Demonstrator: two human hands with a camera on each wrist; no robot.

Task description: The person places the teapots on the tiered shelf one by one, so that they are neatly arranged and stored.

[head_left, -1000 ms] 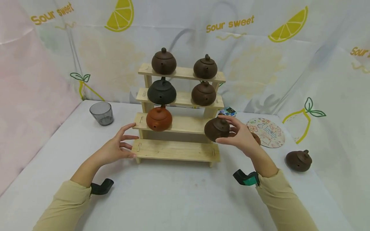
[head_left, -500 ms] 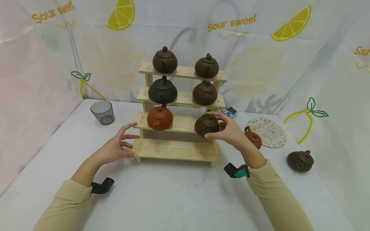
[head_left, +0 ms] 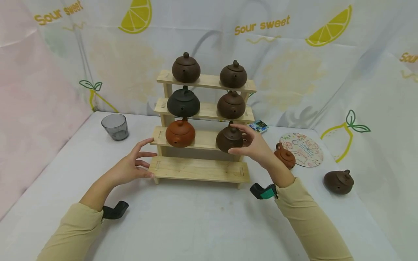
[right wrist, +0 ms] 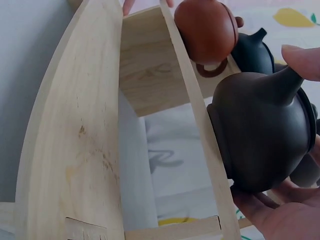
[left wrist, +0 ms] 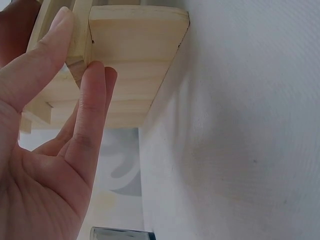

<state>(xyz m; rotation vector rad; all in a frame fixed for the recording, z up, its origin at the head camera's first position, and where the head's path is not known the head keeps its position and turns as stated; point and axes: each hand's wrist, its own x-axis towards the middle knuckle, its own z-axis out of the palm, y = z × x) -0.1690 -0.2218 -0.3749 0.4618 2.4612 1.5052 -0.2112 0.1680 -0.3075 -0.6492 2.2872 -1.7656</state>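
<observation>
Right now the right hand (head_left: 258, 148) has its grip curled around a dark brown teapot (head_left: 229, 139), thumb under its near side and fingers over the lid, holding it at the right end of the second step of a wooden tiered stand (head_left: 199, 168). From the right wrist view the pot's belly sits against the edge of that shelf board, though I cannot tell whether its weight is fully on the wood. An orange teapot (head_left: 180, 133) stands on the same step, at its left end. The left hand (head_left: 130, 166) is spread, straight fingertips pressed against the left end of the stand's lowest step.

Higher up, a black teapot (head_left: 183, 103) and a brown teapot (head_left: 231, 105) share the third step, and two more brown ones sit on the top step. On the white tabletop (head_left: 196, 217), a small orange-brown teapot (head_left: 285, 156) rests just right of the stand, touching a round printed coaster (head_left: 302, 149), and another brown teapot (head_left: 338, 181) lies well apart at the right. A grey glass tumbler (head_left: 114, 127) stands far left.
</observation>
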